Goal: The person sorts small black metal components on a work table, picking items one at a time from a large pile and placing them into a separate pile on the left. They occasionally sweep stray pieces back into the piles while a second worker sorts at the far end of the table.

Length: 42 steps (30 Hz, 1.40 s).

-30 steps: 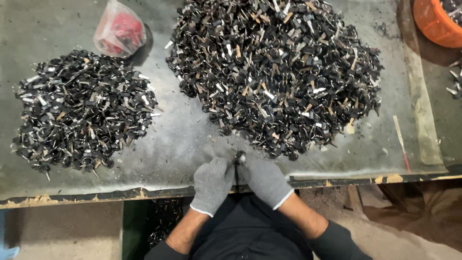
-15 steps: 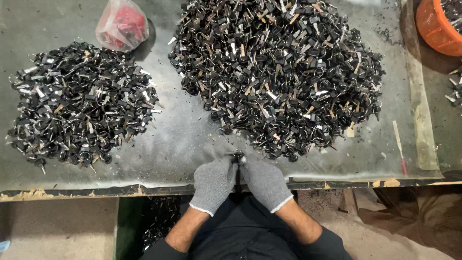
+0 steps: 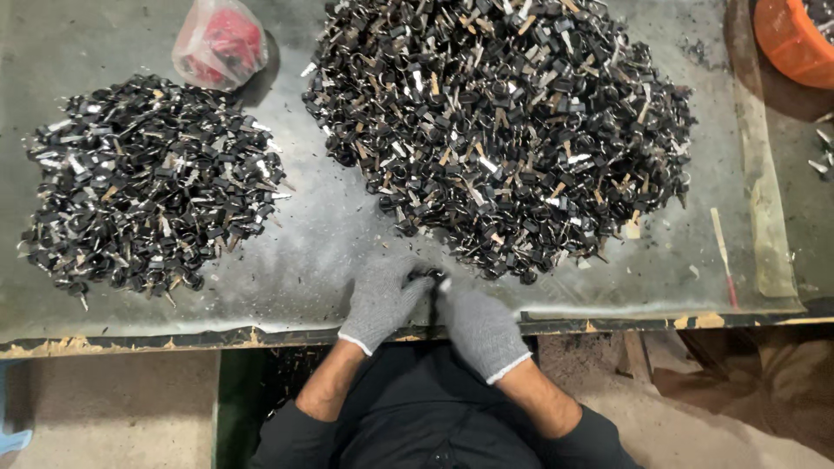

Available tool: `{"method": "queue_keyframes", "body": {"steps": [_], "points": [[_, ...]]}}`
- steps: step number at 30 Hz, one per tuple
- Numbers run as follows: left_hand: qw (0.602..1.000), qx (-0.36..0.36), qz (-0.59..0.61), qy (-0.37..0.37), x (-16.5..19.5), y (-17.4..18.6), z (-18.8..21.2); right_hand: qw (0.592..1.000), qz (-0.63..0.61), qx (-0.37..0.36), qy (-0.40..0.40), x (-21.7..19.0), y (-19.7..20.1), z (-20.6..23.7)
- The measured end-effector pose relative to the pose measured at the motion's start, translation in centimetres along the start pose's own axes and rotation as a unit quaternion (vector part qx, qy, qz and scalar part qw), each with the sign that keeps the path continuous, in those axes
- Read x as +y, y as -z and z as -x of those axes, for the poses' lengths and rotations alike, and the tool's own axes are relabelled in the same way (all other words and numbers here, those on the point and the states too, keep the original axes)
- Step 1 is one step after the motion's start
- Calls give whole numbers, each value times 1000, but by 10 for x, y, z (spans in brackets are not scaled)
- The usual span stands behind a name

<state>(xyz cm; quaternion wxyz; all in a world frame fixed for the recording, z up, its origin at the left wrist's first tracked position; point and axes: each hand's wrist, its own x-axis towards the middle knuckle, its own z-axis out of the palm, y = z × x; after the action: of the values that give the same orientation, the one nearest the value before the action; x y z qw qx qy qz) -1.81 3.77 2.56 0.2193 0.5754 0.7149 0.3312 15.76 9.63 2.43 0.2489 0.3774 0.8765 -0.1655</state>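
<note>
Since half a second ago both gloved hands sit in the same spot at the near bench [image 3: 261, 287] edge; the view has shifted slightly, the piles are unmoved. Left hand [image 3: 380, 300] and right hand [image 3: 479, 328] meet thumb-side, fingers curled in, both closed on one small dark part [image 3: 427, 278] pinched between the fingertips. The part sits just above the bench surface, right at the foot of the big pile [image 3: 499, 130]; how each hand's grip closes on it is partly hidden by the gloves

Packages: a clear plastic bag [image 3: 219, 43] with red contents, lumpy and knotted, lies far up-left of the grip, touching the top of the small pile [image 3: 148, 187]. An orange tub [image 3: 795, 39], round, cut off by the frame corner, is far up-right. No labels or signs readable

Big pile of black and metal parts spreads directly above and right of the grip, its near fringe just beside the fingertips. Small pile is well to the left, apart from the hands

Open room: a bare grey strip runs between the two piles up-left of the grip, and a narrow bare band along the near edge on both sides of the hands. A thin stick [image 3: 723, 256] lies to the right near the bench's raised side strip. The bench edge passes under the wrists; below it are the dark sleeves and floor
</note>
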Motion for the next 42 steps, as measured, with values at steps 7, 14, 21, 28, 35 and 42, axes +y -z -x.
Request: {"method": "queue_keyframes", "body": {"steps": [7,14,21,28,35,42], "points": [[992,-4,4,129,1,-5,14,971,-176,157,26,4,-1,2],[995,41,-86,6,-3,-14,15,961,-169,197,89,-2,3,-14],[985,29,-159,-64,-18,-29,20,971,-100,216,0,-18,-9,-15],[989,11,-147,-29,-9,-23,17,972,-152,177,36,-9,12,-18],[995,53,-79,-18,-10,-17,18,955,-217,185,83,11,13,-11],[991,36,-118,-42,-9,-24,21,931,-103,338,92,-8,-3,-12]]}}
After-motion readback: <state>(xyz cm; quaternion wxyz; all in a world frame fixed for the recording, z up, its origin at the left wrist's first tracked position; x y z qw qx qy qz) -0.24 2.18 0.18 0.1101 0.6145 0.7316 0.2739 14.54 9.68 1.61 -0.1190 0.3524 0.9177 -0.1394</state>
